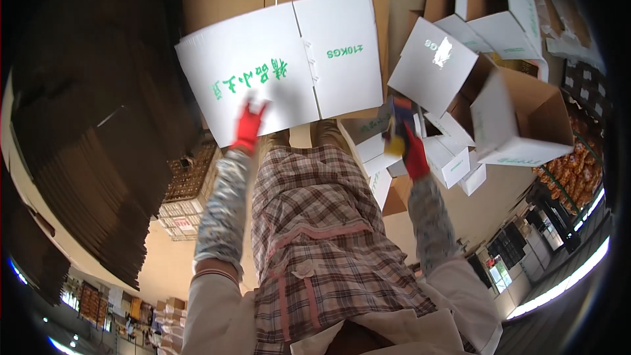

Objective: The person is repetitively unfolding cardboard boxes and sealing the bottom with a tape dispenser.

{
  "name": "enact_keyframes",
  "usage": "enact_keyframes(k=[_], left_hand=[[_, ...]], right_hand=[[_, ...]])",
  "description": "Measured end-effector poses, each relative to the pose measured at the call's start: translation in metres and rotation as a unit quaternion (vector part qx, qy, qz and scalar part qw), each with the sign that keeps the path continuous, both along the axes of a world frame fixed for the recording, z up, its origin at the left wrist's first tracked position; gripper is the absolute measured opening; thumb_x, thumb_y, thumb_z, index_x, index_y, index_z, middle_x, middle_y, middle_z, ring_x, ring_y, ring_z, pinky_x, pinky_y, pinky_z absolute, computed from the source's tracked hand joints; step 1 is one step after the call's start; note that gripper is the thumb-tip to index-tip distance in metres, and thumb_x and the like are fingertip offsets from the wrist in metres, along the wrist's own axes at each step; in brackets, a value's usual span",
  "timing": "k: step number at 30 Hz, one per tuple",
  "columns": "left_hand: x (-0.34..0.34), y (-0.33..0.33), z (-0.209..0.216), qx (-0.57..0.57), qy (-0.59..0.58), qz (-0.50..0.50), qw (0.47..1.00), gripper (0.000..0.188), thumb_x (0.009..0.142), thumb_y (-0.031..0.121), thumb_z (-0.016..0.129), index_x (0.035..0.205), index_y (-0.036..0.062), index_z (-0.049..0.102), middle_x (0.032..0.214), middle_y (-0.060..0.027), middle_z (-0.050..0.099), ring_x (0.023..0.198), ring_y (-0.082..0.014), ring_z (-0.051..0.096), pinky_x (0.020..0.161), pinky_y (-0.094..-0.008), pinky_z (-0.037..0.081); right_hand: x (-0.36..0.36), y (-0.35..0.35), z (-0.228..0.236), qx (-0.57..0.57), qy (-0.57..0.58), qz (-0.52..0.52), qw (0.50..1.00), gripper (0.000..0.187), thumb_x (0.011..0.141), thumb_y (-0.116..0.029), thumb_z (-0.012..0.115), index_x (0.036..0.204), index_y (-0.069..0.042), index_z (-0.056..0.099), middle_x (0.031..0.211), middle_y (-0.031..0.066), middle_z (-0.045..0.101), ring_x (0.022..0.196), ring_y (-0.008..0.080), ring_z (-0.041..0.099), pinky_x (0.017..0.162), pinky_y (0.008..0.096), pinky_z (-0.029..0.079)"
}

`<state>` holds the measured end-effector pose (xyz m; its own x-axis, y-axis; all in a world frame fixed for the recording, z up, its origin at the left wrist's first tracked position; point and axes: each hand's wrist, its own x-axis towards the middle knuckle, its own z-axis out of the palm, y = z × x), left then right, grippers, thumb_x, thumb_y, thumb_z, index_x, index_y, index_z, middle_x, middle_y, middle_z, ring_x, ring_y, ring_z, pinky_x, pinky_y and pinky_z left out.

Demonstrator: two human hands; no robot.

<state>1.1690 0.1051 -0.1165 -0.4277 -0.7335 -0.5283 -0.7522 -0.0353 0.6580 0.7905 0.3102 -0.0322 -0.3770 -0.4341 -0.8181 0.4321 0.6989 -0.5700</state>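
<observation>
A flat white carton (263, 59) with green printing lies in front of me. My left hand (248, 128), in a red glove, is over its near edge with thumb and fingers apart, holding nothing; I cannot tell whether it touches the cardboard. Out to the right, my right hand (414, 154), also red-gloved, is closed round a blue and yellow tape dispenser (399, 125), blurred by motion. The dispenser is just beyond the carton's right edge, in front of loose white boxes.
Brown cardboard (223, 6) shows behind the white carton. Open white boxes (522, 118) are heaped at the right, near netted sacks (575, 171). Tall stacks of flat cardboard (85, 125) line the left, with a crate (187, 187) beside them.
</observation>
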Motion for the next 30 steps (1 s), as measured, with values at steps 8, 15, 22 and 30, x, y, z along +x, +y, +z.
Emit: enact_keyframes(k=[8,15,22,30], left_hand=[[0.134,-0.069,-0.149,0.05,0.061,0.444,0.893,0.076,0.08,0.044,0.066,0.13,-0.0078,0.04,0.132,-0.0199,0.045,0.122,-0.0281,0.042,0.101,-0.0351,0.033],[0.1,-0.066,-0.033,-0.092,0.214,0.587,0.776,0.039,0.082,0.026,0.069,0.108,-0.0019,0.058,0.099,-0.006,0.06,0.089,-0.014,0.051,0.08,-0.0266,0.041],[0.174,-0.053,0.098,-0.355,0.068,0.318,0.876,0.04,0.095,0.023,0.043,0.127,-0.0014,0.044,0.125,-0.0159,0.05,0.112,-0.0268,0.05,0.099,-0.0387,0.038],[0.17,-0.07,0.124,-0.049,0.456,0.552,0.697,0.041,0.094,0.036,0.049,0.123,0.0065,0.049,0.118,-0.0028,0.053,0.111,-0.0151,0.047,0.098,-0.0294,0.033]], right_hand=[[-0.027,-0.139,-0.214,0.128,0.522,0.209,0.817,0.053,0.077,-0.051,0.063,0.096,-0.003,0.059,0.097,0.0183,0.064,0.096,0.0367,0.059,0.085,0.0417,0.045],[-0.044,-0.139,-0.195,0.086,0.499,0.17,0.846,0.055,0.084,-0.044,0.059,0.119,-0.001,0.053,0.104,0.0174,0.062,0.098,0.03,0.06,0.085,0.0369,0.045],[-0.079,-0.121,-0.065,-0.204,0.438,0.262,0.836,0.047,0.088,-0.011,0.056,0.132,-0.004,0.04,0.121,0.0114,0.05,0.111,0.0215,0.051,0.092,0.0309,0.043],[-0.002,-0.227,0.131,-0.059,-0.04,0.431,0.9,0.054,0.083,-0.037,0.063,0.118,0.002,0.049,0.101,0.0104,0.061,0.093,0.0209,0.06,0.087,0.0307,0.047]])
